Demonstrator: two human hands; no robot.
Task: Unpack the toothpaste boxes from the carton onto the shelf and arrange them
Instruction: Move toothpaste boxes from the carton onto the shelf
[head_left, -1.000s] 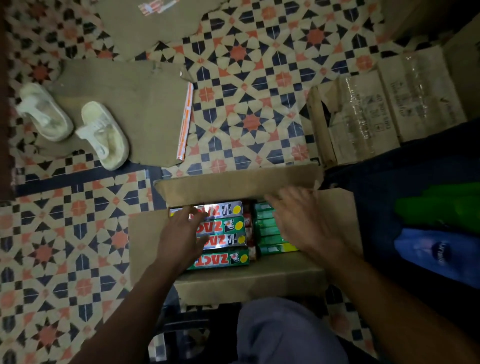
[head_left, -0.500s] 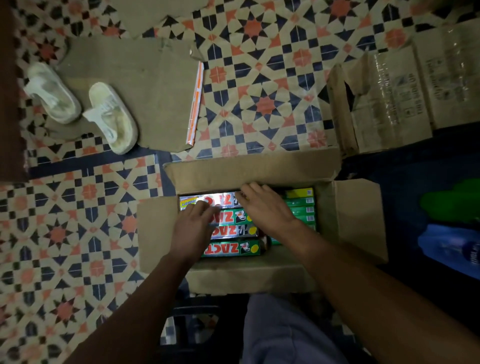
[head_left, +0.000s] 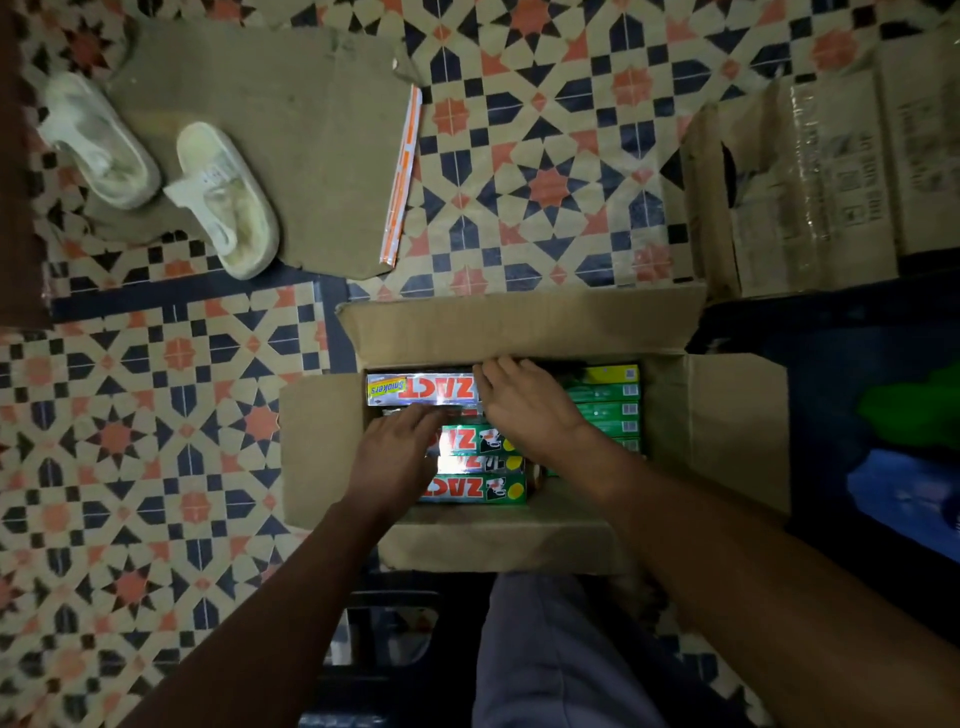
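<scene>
An open brown carton (head_left: 717, 421) stands on the tiled floor with its flaps spread. Inside lie ZACT toothpaste boxes: a silver one (head_left: 415, 388) at the far side, green ones (head_left: 472, 488) nearer me, and a stack of green boxes on edge (head_left: 608, 400) at the right. My left hand (head_left: 395, 457) rests flat on the ZACT boxes, fingers reaching under the silver one. My right hand (head_left: 524, 405) lies over the middle of the carton, fingers at the silver box's right end. No box is lifted. The shelf is not in view.
A flattened cardboard sheet (head_left: 291, 135) with a pair of white slippers (head_left: 223, 202) lies at the far left. Taped cartons (head_left: 831, 187) stand at the far right. A dark bag with green and blue items (head_left: 904, 467) sits to the right. My knee (head_left: 550, 654) is below the carton.
My right hand slid left from the green stack to the middle of the carton, onto the silver box's end. My left hand shifted slightly toward the far side. The view moved closer.
</scene>
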